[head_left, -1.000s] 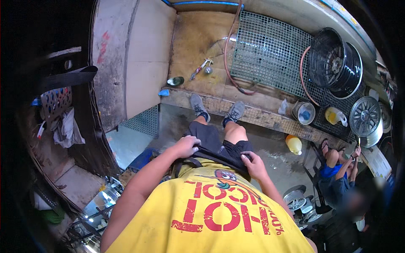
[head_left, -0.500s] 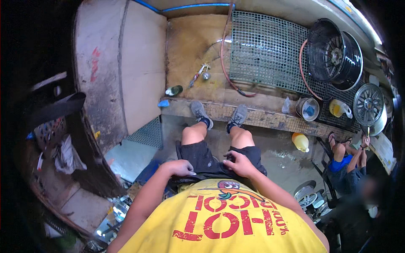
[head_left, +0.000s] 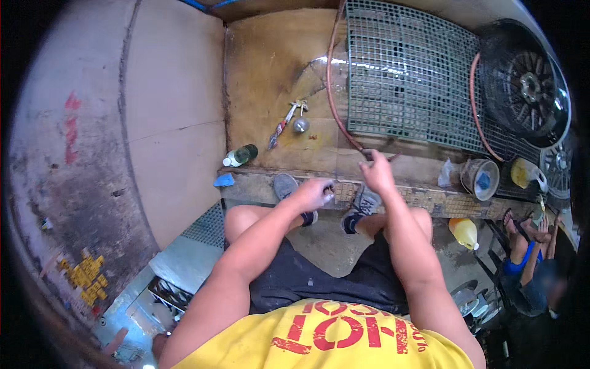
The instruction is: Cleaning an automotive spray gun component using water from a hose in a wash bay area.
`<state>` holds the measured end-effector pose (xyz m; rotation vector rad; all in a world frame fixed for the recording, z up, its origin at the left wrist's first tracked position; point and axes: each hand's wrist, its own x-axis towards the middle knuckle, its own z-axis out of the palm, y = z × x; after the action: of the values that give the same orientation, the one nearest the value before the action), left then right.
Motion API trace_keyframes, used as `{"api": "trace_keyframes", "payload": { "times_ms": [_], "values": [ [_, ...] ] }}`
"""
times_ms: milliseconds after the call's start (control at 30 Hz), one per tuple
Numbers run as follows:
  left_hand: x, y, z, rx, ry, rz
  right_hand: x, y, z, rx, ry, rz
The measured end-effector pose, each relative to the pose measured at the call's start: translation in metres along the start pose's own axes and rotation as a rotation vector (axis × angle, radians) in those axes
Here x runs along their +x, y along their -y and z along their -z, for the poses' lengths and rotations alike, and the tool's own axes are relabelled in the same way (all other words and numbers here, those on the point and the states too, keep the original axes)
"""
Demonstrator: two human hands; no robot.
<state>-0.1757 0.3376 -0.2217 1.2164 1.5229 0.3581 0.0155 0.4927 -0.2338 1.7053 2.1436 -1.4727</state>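
Note:
My left hand (head_left: 317, 193) is in front of me above my shoes, its fingers curled; I cannot make out what, if anything, they hold. My right hand (head_left: 377, 170) reaches forward to the lower end of a red hose (head_left: 338, 111) on the ledge, thumb and forefinger apart; contact is unclear. Beyond my hands lie a spray gun (head_left: 300, 125) with a silver cup and a green bottle (head_left: 244, 154). A blue block (head_left: 224, 179) sits on the front edge of the stained ledge (head_left: 279, 24), left of my shoes.
A green grate (head_left: 405, 74) carries on rightward to a black wheel rim (head_left: 522, 86). A bucket (head_left: 479, 179), yellow jug (head_left: 522, 172) and silver rim (head_left: 556, 166) stand at right; another jug (head_left: 464, 234) is on the floor. A co-worker (head_left: 531, 283) sits lower right. A panel (head_left: 74, 154) rises at left.
Both my hands have left my shorts and moved forward, the right to the hose. My torso leans forward, and the view has shifted, bringing the ledge closer.

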Motion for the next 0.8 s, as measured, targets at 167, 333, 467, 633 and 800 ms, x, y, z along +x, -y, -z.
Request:
{"api": "trace_keyframes", "payload": {
  "times_ms": [167,333,467,633,800],
  "values": [
    [0.034,0.033,-0.005,0.399,0.358,0.009,0.048,0.037,0.011,-0.218,0.048,0.132],
    [0.042,0.022,0.04,0.453,0.42,-0.122,0.086,0.016,0.027,-0.253,0.045,0.103],
    [0.049,0.038,0.047,0.628,0.4,-0.195,0.104,0.028,0.031,-0.263,0.087,0.117],
    [0.071,0.017,0.041,0.571,0.395,-0.312,0.123,0.05,0.005,-0.063,0.041,0.251],
    [0.046,0.031,0.034,0.456,0.394,-0.422,0.104,0.067,-0.028,-0.248,0.298,0.241]
  ]
}}
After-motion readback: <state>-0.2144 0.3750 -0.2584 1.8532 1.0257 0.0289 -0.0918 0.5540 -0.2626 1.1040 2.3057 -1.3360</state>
